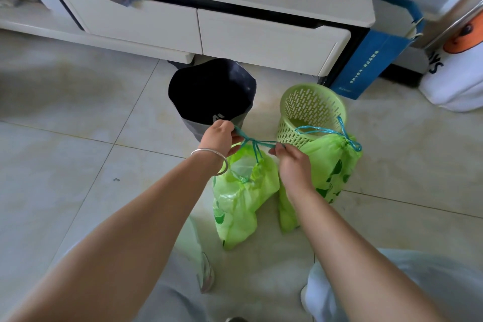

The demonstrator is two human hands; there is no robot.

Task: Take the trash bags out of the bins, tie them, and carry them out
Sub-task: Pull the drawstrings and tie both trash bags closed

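Two light green trash bags stand on the tiled floor in front of me. The nearer bag [241,198] has its neck gathered by a teal drawstring [257,145]. My left hand [218,138] pinches one end of that string and my right hand [291,165] pinches the other, the string pulled taut between them with a knot in the middle. The second bag [330,165] sits to the right, its blue drawstring [349,140] tied in a bow. Behind them stand a dark fabric bin [211,91] and a green perforated basket [311,110], both without liners.
A white low cabinet with drawers [261,39] runs along the back. A blue paper bag [366,65] leans at its right end, and a white bag with an orange print [454,78] sits at far right. My knees and shoes show at the bottom.
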